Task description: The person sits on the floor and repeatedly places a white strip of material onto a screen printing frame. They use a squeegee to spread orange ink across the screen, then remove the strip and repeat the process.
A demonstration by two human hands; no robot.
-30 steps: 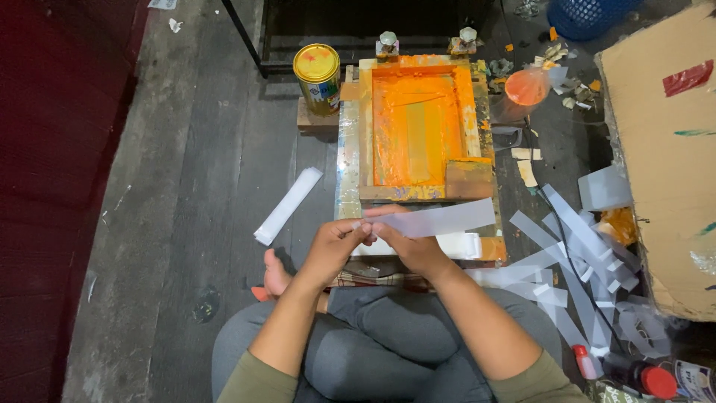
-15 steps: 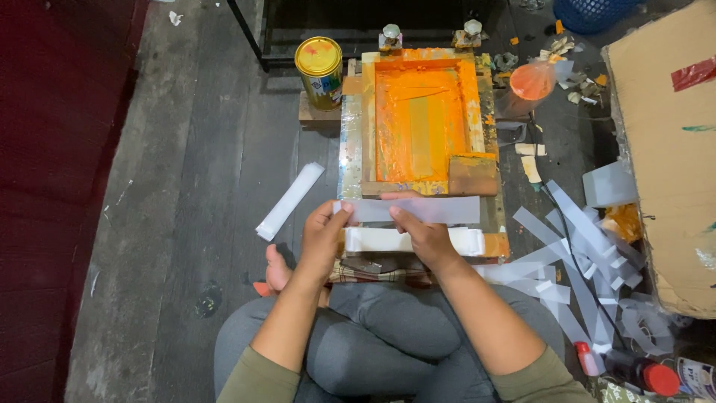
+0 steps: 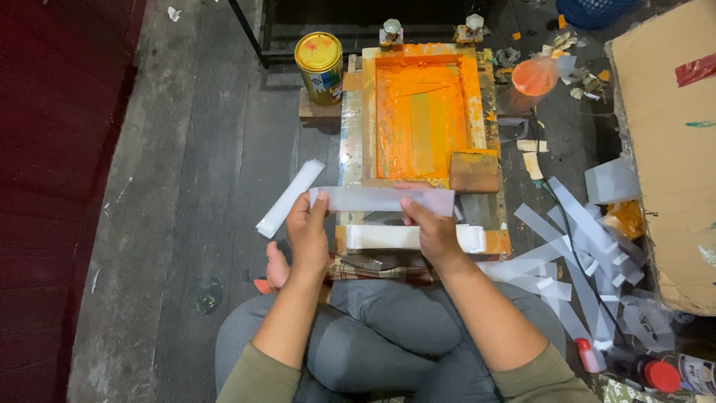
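- Dark grey wooden floor planks [image 3: 186, 224] carry everything; the person sits cross-legged on them in grey trousers, with a bare foot [image 3: 276, 270] showing by the left knee.
- Straight ahead lies a wooden-framed printing screen smeared with orange ink [image 3: 421, 112], and a brown block-shaped squeegee [image 3: 474, 172] rests at its near right corner.
- Both hands hold a long pale translucent strip [image 3: 384, 199] level above the near edge of the screen frame.
- Left hand [image 3: 309, 235]: its grip is clamped on the strip's left end, thumb on top.
- Right hand [image 3: 432, 227]: its grip is clamped on the strip right of the middle, fingers on its upper face.
- Just beneath the strip, a white folded strip [image 3: 388, 237] lies across the base board, near the right hand.
- On the floor left of the left hand lies a white rolled sheet [image 3: 291, 198], set aslant.
- A yellow-lidded round tin [image 3: 319, 63] stands on a small wooden block beside the frame's far left corner.
- To the right, a loose heap of similar pale strips [image 3: 582, 254] spreads over the floor, near a large brown cardboard sheet [image 3: 671, 149].
- A round orange-stained lid [image 3: 534, 76] sits beyond the frame's far right corner.
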